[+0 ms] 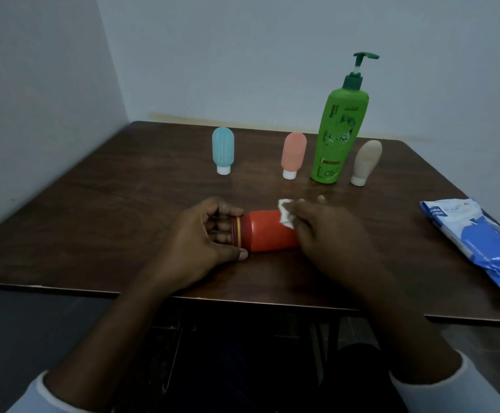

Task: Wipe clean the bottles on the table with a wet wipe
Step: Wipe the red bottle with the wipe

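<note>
A red bottle (265,231) lies on its side on the dark wooden table (108,210), cap end to the left. My left hand (204,236) grips its gold-ringed cap end. My right hand (329,231) presses a white wet wipe (286,214) against the bottle's right part and covers its base. Behind stand a blue squeeze bottle (223,150), a pink squeeze bottle (293,155), a tall green pump bottle (339,129) and a beige squeeze bottle (366,162), all upright.
A blue and white wet wipe pack (478,242) lies at the table's right edge. Pale walls meet in a corner behind the table. The table's front edge runs just below my wrists.
</note>
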### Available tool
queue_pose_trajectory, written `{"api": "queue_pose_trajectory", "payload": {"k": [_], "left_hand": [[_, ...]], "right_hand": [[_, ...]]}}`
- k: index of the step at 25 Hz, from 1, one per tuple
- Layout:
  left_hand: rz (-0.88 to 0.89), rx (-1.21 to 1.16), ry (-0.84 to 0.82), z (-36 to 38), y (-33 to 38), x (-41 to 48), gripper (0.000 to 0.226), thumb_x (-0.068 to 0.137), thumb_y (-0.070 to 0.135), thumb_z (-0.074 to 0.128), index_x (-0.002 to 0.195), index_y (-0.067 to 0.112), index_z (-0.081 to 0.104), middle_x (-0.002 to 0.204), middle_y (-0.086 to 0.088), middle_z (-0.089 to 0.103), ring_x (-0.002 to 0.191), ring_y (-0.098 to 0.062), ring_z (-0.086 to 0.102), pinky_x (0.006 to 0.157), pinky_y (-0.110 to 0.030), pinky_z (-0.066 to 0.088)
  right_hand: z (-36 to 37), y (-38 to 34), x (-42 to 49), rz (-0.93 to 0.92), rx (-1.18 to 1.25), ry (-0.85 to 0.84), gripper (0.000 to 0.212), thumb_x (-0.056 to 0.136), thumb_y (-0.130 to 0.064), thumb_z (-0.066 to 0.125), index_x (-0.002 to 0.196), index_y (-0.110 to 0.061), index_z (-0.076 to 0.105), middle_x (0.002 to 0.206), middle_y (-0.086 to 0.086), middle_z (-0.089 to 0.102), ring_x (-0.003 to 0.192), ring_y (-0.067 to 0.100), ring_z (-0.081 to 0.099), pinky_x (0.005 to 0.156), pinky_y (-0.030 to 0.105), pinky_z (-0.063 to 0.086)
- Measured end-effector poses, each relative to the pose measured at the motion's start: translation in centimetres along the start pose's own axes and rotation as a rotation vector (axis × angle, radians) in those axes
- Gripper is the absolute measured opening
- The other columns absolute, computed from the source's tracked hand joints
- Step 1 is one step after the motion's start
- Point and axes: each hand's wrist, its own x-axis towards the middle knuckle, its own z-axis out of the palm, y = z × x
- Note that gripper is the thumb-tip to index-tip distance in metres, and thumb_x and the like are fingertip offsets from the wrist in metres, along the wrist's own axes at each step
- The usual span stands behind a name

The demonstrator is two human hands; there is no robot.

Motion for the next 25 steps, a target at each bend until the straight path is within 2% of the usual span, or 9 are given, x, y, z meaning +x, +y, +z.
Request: {"api": "queue_pose_trajectory", "payload": {"k": [3, 6, 9, 11, 13, 14, 18, 21, 25], "left_hand": [[0.022, 0.003, -0.003, 0.0, 0.0, 0.0, 0.066, 0.058, -0.007, 0.096, 0.111, 0.022, 0.069, 0.116, -0.002, 0.073, 0.1, -0.019, 0.075, 0.083, -0.032, 0.064], [0.027, 0.012, -0.004, 0.0, 0.0, 0.1, 0.066, 0.058, -0.007, 0.095, 0.111, 0.022, 0.069, 0.116, 0.0, 0.073, 0.1, -0.017, 0.074, 0.082, -0.03, 0.064], [0.01, 0.02, 0.007, 0.1, -0.1, 0.1, 0.066, 0.057, -0.006, 0.096, 0.111, 0.023, 0.07, 0.114, -0.002, 0.074, 0.1, -0.019, 0.075, 0.083, -0.031, 0.064], [0.013, 0.034, 0.019, 0.0, -0.3, 0.0, 0.067, 0.056, -0.005, 0.097, 0.109, 0.025, 0.071, 0.112, -0.003, 0.074, 0.099, -0.02, 0.075, 0.085, -0.037, 0.065], [0.022, 0.053, 0.031, 0.0, -0.5, 0.1, 0.067, 0.054, -0.005, 0.098, 0.108, 0.025, 0.071, 0.108, -0.005, 0.075, 0.098, -0.021, 0.076, 0.085, -0.041, 0.065], [0.024, 0.051, 0.03, 0.0, -0.5, 0.0, 0.066, 0.054, -0.005, 0.098, 0.107, 0.024, 0.07, 0.107, -0.005, 0.076, 0.097, -0.021, 0.076, 0.084, -0.042, 0.065], [-0.003, 0.056, 0.025, 0.0, -0.4, -0.1, 0.067, 0.055, -0.002, 0.099, 0.105, 0.033, 0.072, 0.108, -0.005, 0.074, 0.097, -0.023, 0.076, 0.085, -0.045, 0.065], [0.011, 0.038, 0.022, -0.1, -0.4, 0.1, 0.067, 0.056, 0.0, 0.099, 0.106, 0.034, 0.072, 0.11, -0.005, 0.074, 0.098, -0.025, 0.076, 0.088, -0.047, 0.064], [0.046, -0.036, 0.012, 0.1, 0.2, -0.1, 0.068, 0.062, -0.001, 0.096, 0.119, 0.027, 0.072, 0.115, -0.006, 0.076, 0.103, -0.023, 0.076, 0.091, -0.045, 0.063]], "right_hand": [[-1.2, 3.8, -0.7, 0.119, -0.005, 0.018, 0.031, 0.096, -0.025, 0.055, 0.124, -0.031, 0.069, 0.111, 0.003, 0.075, 0.095, 0.026, 0.069, 0.081, 0.036, 0.053], [-1.5, 4.9, -0.7, 0.167, 0.059, 0.012, 0.024, 0.095, -0.02, 0.056, 0.111, -0.024, 0.073, 0.101, 0.006, 0.076, 0.087, 0.025, 0.068, 0.076, 0.036, 0.051], [-0.6, 1.9, -0.9, 0.141, -0.01, 0.052, 0.038, 0.095, -0.016, 0.053, 0.13, -0.024, 0.065, 0.126, 0.006, 0.069, 0.114, 0.029, 0.064, 0.096, 0.039, 0.051], [0.6, -1.6, -0.6, 0.02, 0.002, -0.05, 0.054, 0.097, -0.013, 0.048, 0.15, -0.021, 0.042, 0.154, 0.005, 0.045, 0.143, 0.025, 0.04, 0.119, 0.033, 0.027], [1.8, -4.3, -0.2, -0.146, -0.001, -0.131, 0.059, 0.098, -0.011, 0.04, 0.156, -0.015, 0.03, 0.163, 0.005, 0.028, 0.151, 0.023, 0.023, 0.12, 0.025, 0.003], [2.3, -4.8, -0.1, -0.215, -0.004, -0.112, 0.058, 0.096, -0.011, 0.037, 0.154, -0.013, 0.034, 0.162, 0.007, 0.03, 0.151, 0.023, 0.024, 0.119, 0.025, 0.0], [1.4, -2.0, 0.1, -0.122, 0.063, -0.054, 0.054, 0.094, -0.009, 0.051, 0.147, -0.02, 0.048, 0.154, 0.005, 0.044, 0.145, 0.022, 0.038, 0.12, 0.026, 0.016], [-0.2, 2.0, -0.1, 0.02, 0.037, 0.03, 0.043, 0.096, -0.013, 0.054, 0.136, -0.026, 0.06, 0.137, 0.004, 0.063, 0.126, 0.026, 0.058, 0.104, 0.03, 0.041], [-1.2, 5.1, -0.4, 0.165, 0.067, -0.014, 0.038, 0.098, -0.012, 0.053, 0.132, -0.023, 0.064, 0.13, 0.005, 0.067, 0.116, 0.024, 0.063, 0.094, 0.027, 0.039]]}}
